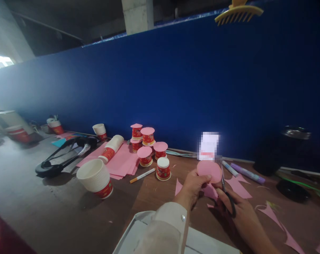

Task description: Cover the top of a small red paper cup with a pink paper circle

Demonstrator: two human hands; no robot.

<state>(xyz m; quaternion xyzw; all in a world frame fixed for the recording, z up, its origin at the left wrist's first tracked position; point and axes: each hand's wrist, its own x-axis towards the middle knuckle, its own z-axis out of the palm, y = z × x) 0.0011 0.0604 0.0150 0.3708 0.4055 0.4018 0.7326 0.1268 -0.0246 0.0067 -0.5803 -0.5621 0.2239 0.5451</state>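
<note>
My left hand (193,185) pinches a round pink paper disc (209,170) and holds it up above the brown table (154,194). My right hand (235,208) grips black-handled scissors (225,187), whose blades point up against the disc's right edge. Pink paper offcuts (238,187) lie under and around both hands. Just left of my hands stands a red and white paper cup (163,168), and behind it several cups capped with pink discs (146,141).
A stack of white cups (95,176) lies on its side at the left, near pink paper sheets (123,160), a pencil (142,175) and black tongs (61,157). Markers (246,173) and dark containers (282,150) sit at the right. A blue wall (176,81) backs the table.
</note>
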